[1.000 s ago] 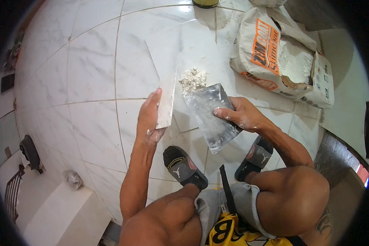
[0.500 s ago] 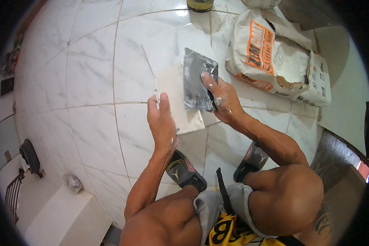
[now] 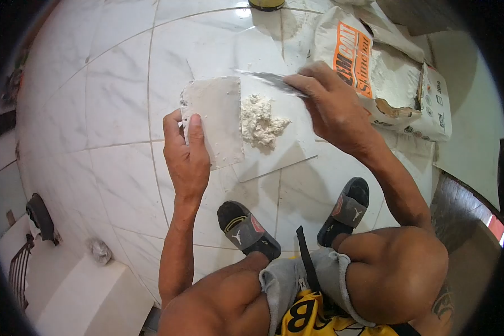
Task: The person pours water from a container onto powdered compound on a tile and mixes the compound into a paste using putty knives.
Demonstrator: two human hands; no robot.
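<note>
Two hands have swapped roles within a second. I see my left hand (image 3: 186, 154) now gripping the flat grey plaster-coated board (image 3: 214, 120) level, not on edge as before. My right hand (image 3: 333, 106), closed on the thin steel trowel blade (image 3: 266, 78), has swung it behind the lumpy white powder pile (image 3: 259, 120), which sits uncovered again on the white floor tile (image 3: 280, 151) beside the open skim-coat sack (image 3: 375, 67).
</note>
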